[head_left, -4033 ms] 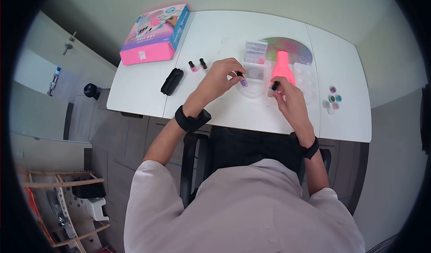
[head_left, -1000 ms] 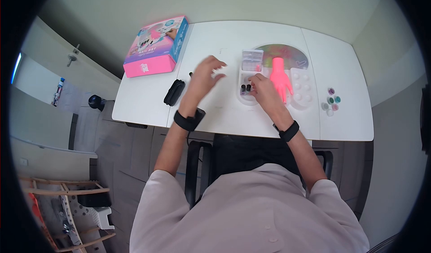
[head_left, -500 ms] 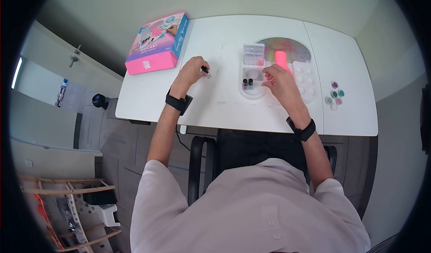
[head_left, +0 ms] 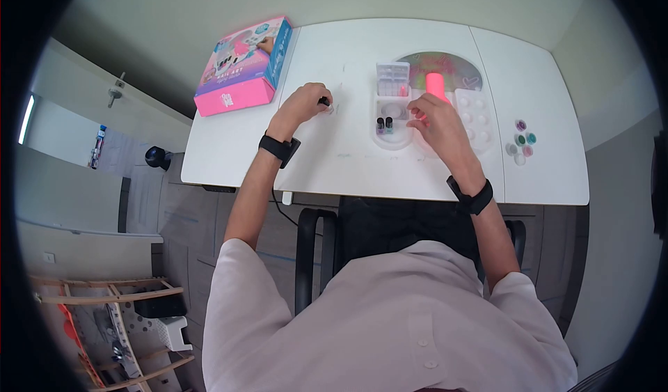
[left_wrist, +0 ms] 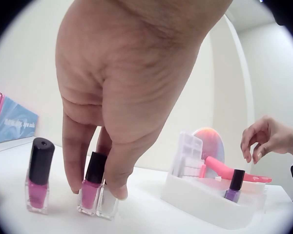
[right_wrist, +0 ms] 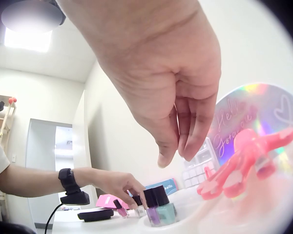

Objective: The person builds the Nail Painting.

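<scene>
My left hand (head_left: 305, 105) is low over the table, left of the white tray. In the left wrist view its fingers and thumb pinch a black-capped pink nail polish bottle (left_wrist: 90, 196) and a clear-looking bottle (left_wrist: 107, 204) side by side, their bases close to the tabletop. Another pink nail polish bottle (left_wrist: 38, 187) stands upright beside them. My right hand (head_left: 440, 124) hovers over the tray (head_left: 390, 145), fingers loosely bent and holding nothing. Purple (right_wrist: 154, 214) and teal (right_wrist: 167, 212) nail polish bottles stand in the tray's left part. A pink model hand (right_wrist: 246, 156) lies right of them.
A pink and blue nail art box (head_left: 240, 68) sits at the back left of the table. Several small glitter pots (head_left: 520, 140) are grouped on the right. A clear compartment case (head_left: 393, 79) stands at the tray's back left. A black case (right_wrist: 95, 215) lies left.
The purple and teal bottles, held in my hands before, now stand in the tray. My left hand has moved left and grips other bottles there. The right hand has drawn slightly off the tray bottles.
</scene>
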{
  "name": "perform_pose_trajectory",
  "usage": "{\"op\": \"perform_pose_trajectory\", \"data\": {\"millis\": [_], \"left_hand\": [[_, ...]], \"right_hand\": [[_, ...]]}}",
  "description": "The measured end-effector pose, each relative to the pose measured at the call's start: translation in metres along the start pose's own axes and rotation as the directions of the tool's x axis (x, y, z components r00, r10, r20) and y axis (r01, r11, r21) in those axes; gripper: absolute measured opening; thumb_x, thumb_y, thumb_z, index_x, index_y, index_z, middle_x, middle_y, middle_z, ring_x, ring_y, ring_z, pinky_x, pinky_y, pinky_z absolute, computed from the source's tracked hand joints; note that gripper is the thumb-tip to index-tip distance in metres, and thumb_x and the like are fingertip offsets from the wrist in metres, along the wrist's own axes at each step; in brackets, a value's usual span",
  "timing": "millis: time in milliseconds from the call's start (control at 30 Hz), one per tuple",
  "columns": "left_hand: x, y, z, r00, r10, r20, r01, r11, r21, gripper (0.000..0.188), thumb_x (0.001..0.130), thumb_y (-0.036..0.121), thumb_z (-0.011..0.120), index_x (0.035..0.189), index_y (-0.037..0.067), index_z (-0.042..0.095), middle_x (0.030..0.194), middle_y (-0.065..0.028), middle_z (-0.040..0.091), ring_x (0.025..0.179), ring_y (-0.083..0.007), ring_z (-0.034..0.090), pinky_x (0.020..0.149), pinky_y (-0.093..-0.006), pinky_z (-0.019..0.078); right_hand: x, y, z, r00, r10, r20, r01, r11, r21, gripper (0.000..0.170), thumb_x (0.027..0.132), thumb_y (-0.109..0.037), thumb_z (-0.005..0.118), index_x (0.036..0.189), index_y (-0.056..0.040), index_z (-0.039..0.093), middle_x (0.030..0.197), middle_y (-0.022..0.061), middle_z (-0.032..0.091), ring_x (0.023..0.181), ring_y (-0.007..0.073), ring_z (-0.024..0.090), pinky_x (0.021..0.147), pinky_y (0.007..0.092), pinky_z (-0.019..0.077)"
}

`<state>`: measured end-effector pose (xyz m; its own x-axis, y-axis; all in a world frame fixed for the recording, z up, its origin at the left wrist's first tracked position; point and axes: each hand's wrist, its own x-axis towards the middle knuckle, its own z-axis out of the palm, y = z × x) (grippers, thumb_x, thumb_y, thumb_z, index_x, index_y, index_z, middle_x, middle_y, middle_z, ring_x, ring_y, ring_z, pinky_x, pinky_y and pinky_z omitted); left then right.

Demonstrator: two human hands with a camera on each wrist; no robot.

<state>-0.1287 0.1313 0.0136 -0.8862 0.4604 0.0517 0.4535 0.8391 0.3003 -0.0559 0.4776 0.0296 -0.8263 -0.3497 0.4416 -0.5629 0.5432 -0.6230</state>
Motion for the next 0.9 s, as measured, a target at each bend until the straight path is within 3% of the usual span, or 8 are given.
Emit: {"op": "perform_pose_trajectory", "data": {"millis": [233,333,500,567,667,767,833,900], "left_hand": [[-0.001,-0.002,0.011,0.999,-0.011,0.034,0.013,0.997,-0.078,0.026,0.077,-0.007,0.078,0.101,0.002,0.077,0.1,-0.0155,0.076,0.093,-0.0349,0.072,0.084,-0.0419,0.0583],[-0.003,-0.003,0.01,1.0,0.007,-0.031,-0.012,0.99,-0.142,0.035,0.077,-0.013,0.074,0.108,0.002,0.077,0.099,-0.0168,0.075,0.09,-0.0338,0.073,0.081,-0.041,0.0591],[-0.019,0.01,-0.022,0.991,-0.107,-0.076,0.083,0.96,-0.267,0.049,0.079,-0.013,0.075,0.125,0.004,0.072,0.098,-0.0104,0.075,0.087,-0.0244,0.071,0.082,-0.0344,0.058],[-0.028,0.02,-0.032,0.988,-0.097,-0.122,0.052,0.944,-0.326,0.053,0.081,-0.013,0.075,0.13,0.005,0.069,0.101,-0.009,0.074,0.088,-0.0225,0.071,0.083,-0.0334,0.058],[-0.039,0.05,-0.051,0.987,-0.082,-0.14,0.014,0.904,-0.428,0.058,0.084,-0.014,0.074,0.138,0.006,0.064,0.106,-0.0069,0.073,0.091,-0.0188,0.071,0.087,-0.0312,0.0578],[-0.043,0.09,-0.061,0.993,-0.019,-0.119,-0.048,0.844,-0.535,0.061,0.086,-0.012,0.074,0.142,0.006,0.06,0.106,-0.008,0.073,0.094,-0.0177,0.072,0.091,-0.0304,0.0583],[-0.041,0.112,-0.059,0.992,0.058,-0.108,-0.114,0.759,-0.641,0.06,0.088,-0.01,0.074,0.143,0.005,0.058,0.105,-0.0092,0.074,0.096,-0.0179,0.073,0.093,-0.0313,0.0592],[-0.036,0.129,-0.051,0.987,0.102,-0.127,-0.161,0.732,-0.662,0.061,0.086,-0.011,0.075,0.143,0.005,0.058,0.108,-0.0092,0.072,0.097,-0.0183,0.074,0.091,-0.0319,0.0604]], "right_hand": [[0.0,0.002,-0.006,0.999,0.033,-0.003,-0.033,0.999,-0.022,0.028,0.079,0.0,0.083,0.105,0.0011,0.07,0.1,0.0137,0.07,0.086,0.0304,0.072,0.075,0.0386,0.059],[0.0,0.006,-0.008,1.0,0.022,-0.004,-0.022,0.999,-0.031,0.028,0.08,0.0,0.083,0.105,0.0004,0.07,0.101,0.0133,0.071,0.086,0.0308,0.072,0.075,0.0393,0.0584],[0.0,0.007,-0.01,1.0,0.016,-0.018,-0.016,0.999,-0.036,0.027,0.08,-0.001,0.082,0.105,-0.0002,0.071,0.1,0.0131,0.071,0.085,0.0309,0.072,0.075,0.0397,0.0578],[0.0,0.005,-0.01,1.0,0.0,-0.024,-0.001,0.999,-0.048,0.027,0.081,-0.002,0.082,0.105,-0.0002,0.071,0.1,0.0131,0.071,0.085,0.0307,0.072,0.074,0.0396,0.0578],[0.001,-0.008,-0.009,0.999,-0.008,-0.04,0.009,1.0,0.018,0.025,0.082,-0.003,0.082,0.104,-0.0002,0.07,0.099,0.0133,0.07,0.085,0.0292,0.072,0.072,0.0389,0.0577],[0.004,-0.026,-0.007,1.0,-0.016,0.023,0.015,0.997,0.07,0.032,0.086,-0.007,0.081,0.115,-0.0017,0.069,0.101,0.013,0.071,0.085,0.026,0.072,0.071,0.0371,0.0583],[0.005,-0.042,-0.005,1.0,-0.01,0.025,0.002,0.958,0.288,0.044,0.089,-0.009,0.081,0.13,-0.0039,0.065,0.102,0.0131,0.072,0.086,0.0238,0.072,0.074,0.0361,0.0594],[0.007,-0.046,0.001,0.998,-0.045,0.034,0.03,0.935,0.354,0.049,0.09,-0.008,0.08,0.135,-0.0052,0.063,0.104,0.0132,0.072,0.086,0.0237,0.072,0.075,0.0362,0.06]]}}
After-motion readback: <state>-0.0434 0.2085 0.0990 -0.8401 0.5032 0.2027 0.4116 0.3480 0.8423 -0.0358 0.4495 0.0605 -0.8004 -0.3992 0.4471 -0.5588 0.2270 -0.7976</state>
